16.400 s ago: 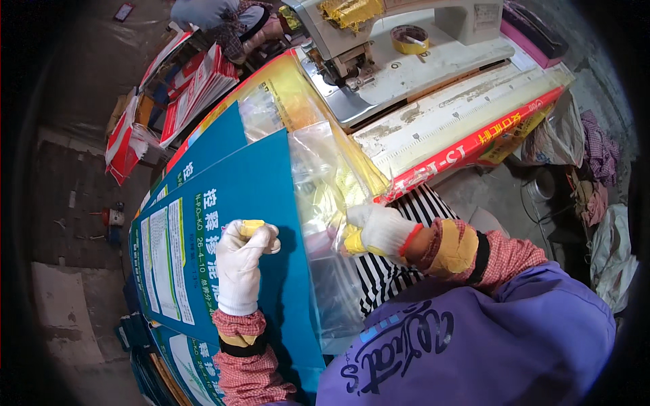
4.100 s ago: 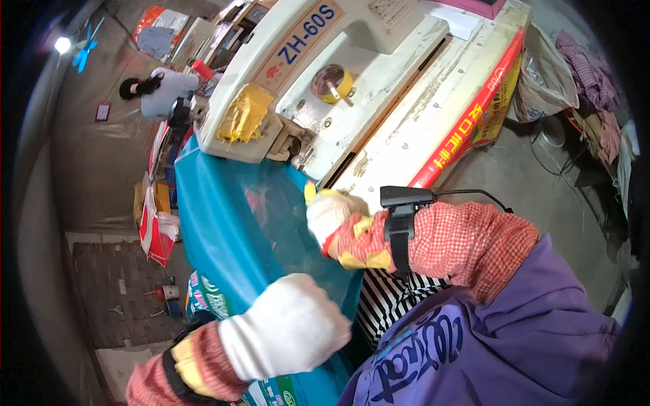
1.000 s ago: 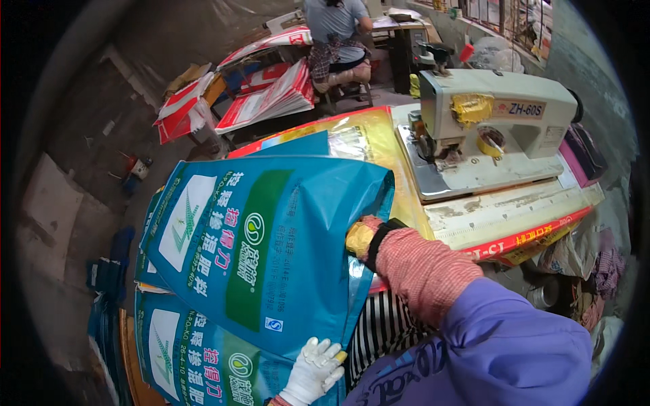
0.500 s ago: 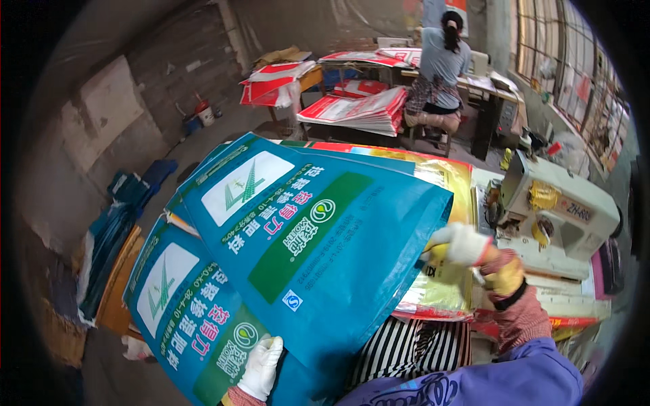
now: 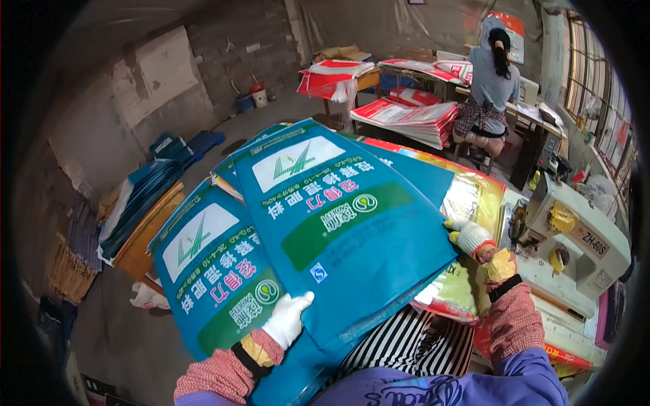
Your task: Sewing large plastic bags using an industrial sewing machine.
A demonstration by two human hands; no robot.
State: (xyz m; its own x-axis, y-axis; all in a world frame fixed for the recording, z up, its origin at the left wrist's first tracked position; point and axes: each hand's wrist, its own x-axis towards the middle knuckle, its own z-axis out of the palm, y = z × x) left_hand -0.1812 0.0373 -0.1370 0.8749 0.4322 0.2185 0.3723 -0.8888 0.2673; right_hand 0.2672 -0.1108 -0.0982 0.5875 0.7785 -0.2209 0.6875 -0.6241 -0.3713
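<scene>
A blue-green printed plastic sack (image 5: 379,250) lies slanted across a similar lower sack (image 5: 196,298), both with white panels and green bands. My left hand (image 5: 288,319), in a white glove, is closed at the upper sack's near left edge, its thumb on top; the other fingers are partly hidden. At the upper sack's right corner is my right hand (image 5: 472,238), in a white glove with yellow fingertips. Its visible fingers are stretched apart beside the sack's edge. More blue-green sacks (image 5: 426,177) show underneath, over yellow and red sacks (image 5: 484,196).
A pale sewing machine (image 5: 569,237) stands close on my right. Folded blue-green sacks (image 5: 139,199) are piled at the left. Farther back, a person (image 5: 497,88) sits at another machine beside stacked red and white sacks (image 5: 406,122). A bucket (image 5: 258,96) stands by the wall.
The view has swung left, so the scene sits further right. The right hand's fast motion has slowed at the sack's corner. The left hand has moved up along the upper sack's edge.
</scene>
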